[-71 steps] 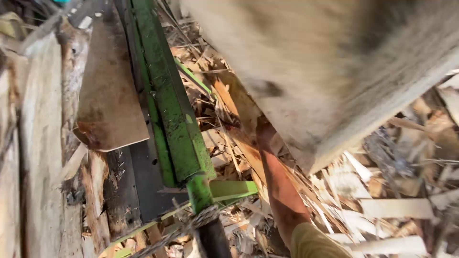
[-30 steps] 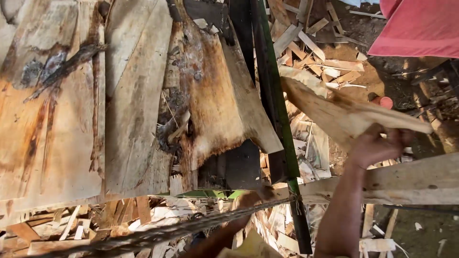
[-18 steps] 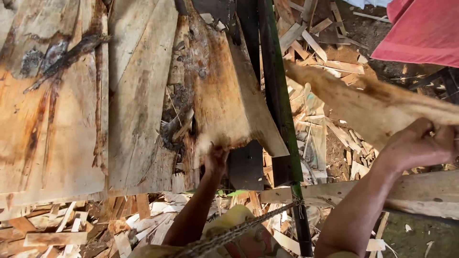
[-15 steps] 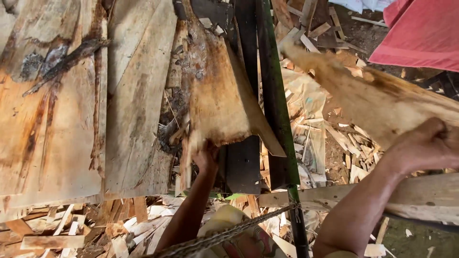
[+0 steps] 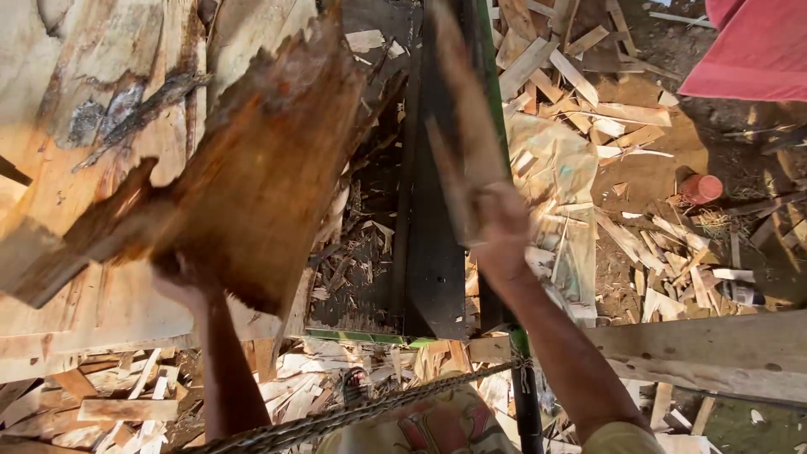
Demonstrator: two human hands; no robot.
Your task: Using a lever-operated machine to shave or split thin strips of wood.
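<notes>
Our left hand (image 5: pixel 181 282) has its fingers closed on the lower edge of a bark-faced slab (image 5: pixel 252 168), long axis rising toward upper right; our right hand (image 5: pixel 500 227) grips a blurred wood strip (image 5: pixel 462 126) pointing up over the green frame (image 5: pixel 496 101).

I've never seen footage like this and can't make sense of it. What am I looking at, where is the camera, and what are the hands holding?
There is no machine doing the work here: a person works with bare hands, and the camera sits on their head, looking down. The left hand grips the lower edge of a big rough slab of reddish-brown wood with a ragged top. The right hand holds a thinner plank, blurred, so probably moving. Between the hands runs a dark metal frame with green edges. Pale boards lie on the left. Offcuts litter the ground on the right, near a small red can and a red sheet. A twisted rope crosses the bottom.
</notes>
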